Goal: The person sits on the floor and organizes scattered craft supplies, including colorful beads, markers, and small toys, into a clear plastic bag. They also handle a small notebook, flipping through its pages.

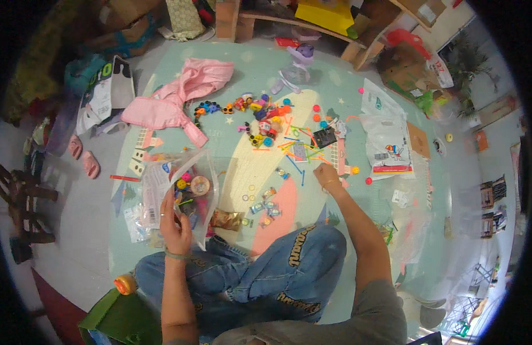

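My left hand [175, 224] holds the near edge of a clear plastic bag [212, 172], which gapes open with small colourful toys and a round container [200, 185] inside. Out to the right, my right hand [327, 176] is curled above the play mat, just below a scatter of coloured plastic sticks [295, 164]; whether something small is in its fingers cannot be told. Past the sticks lie a pile of small toys [266, 127] and a black packet [324, 137]. Between my hands are small wrapped packets [266, 208], thin rings [252, 188] and a gold foil packet [228, 219].
A pink garment [175, 101] lies at the mat's upper left, near pink slippers [91, 164]. White plastic mailing bags [386, 144] lie to the right. A wooden shelf [291, 23] stands at the back, and a green fabric bin [119, 317] is beside my left leg.
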The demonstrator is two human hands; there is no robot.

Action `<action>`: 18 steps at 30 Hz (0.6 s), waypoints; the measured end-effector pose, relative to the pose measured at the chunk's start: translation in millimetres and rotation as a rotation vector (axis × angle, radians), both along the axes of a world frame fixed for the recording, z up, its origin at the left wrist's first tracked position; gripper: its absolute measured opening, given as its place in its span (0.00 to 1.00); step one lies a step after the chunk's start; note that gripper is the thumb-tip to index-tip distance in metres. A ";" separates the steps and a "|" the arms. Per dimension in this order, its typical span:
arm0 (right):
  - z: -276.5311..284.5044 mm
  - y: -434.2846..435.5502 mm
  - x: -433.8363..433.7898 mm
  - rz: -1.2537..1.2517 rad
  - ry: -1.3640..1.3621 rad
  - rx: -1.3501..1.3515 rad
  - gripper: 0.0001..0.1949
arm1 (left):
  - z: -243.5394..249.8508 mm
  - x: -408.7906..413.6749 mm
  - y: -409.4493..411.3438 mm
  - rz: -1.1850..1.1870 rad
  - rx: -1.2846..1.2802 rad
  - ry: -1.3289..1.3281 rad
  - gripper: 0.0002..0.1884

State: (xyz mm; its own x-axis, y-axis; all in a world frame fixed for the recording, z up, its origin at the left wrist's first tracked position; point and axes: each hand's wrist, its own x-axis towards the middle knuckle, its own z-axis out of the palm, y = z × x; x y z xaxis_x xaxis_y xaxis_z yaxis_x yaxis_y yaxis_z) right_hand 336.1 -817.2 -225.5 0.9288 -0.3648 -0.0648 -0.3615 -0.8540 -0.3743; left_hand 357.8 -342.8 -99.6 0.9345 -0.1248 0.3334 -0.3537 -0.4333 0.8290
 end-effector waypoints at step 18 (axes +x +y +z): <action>46.0 62.4 107.3 0.288 0.377 -0.229 0.43 | -1.7 6.9 -4.0 0.018 0.093 0.016 0.30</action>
